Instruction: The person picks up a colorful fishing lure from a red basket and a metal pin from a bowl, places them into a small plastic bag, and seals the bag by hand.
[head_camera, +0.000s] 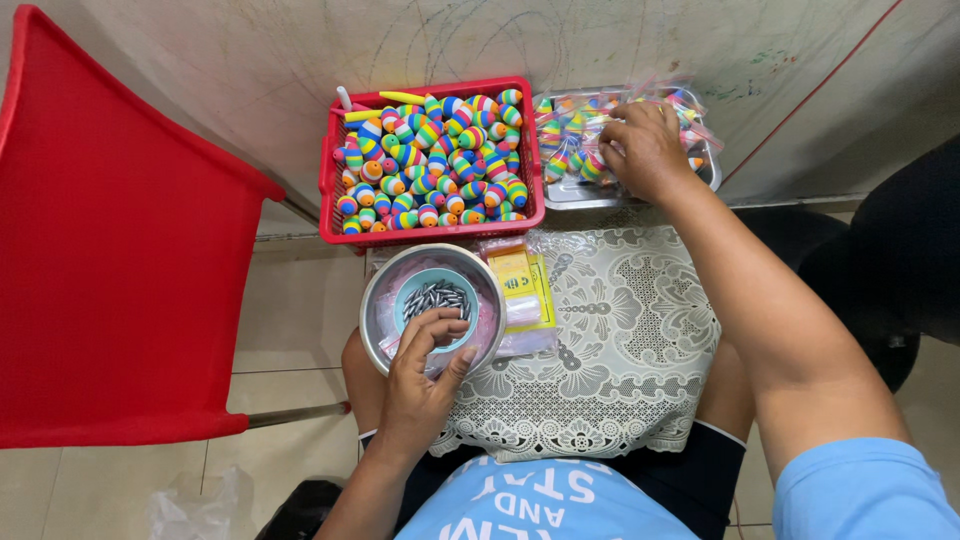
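Left hand: the left hand (418, 385) reaches into the steel bowl (378, 290), fingers (432, 330) curled down over the rim of the small blue cup (410, 290) inside it; whether they pinch anything cannot be told.
Grey weights: a heap of small grey metal sinkers (436, 297) lies in the blue cup, just beyond the left fingertips.
Right hand: the right hand (645, 150) is stretched out to the metal tray (572, 192), fingers bent down onto the bagged floats (560, 135); the fingertips are hidden among the clear packets, so a grasp cannot be told.
Red basket: a red plastic basket (330, 190) full of loose rainbow-striped foam floats (440, 160) stands between the two hands, left of the right fingers and beyond the left ones.
Packets: yellow cards in clear bags (520, 280) lie just right of the steel bowl.
Lap cloth: a cream lace cloth (620, 340) covers the person's lap, under the bowl.
Chair: a red plastic chair (110, 250) stands well left of the left hand.
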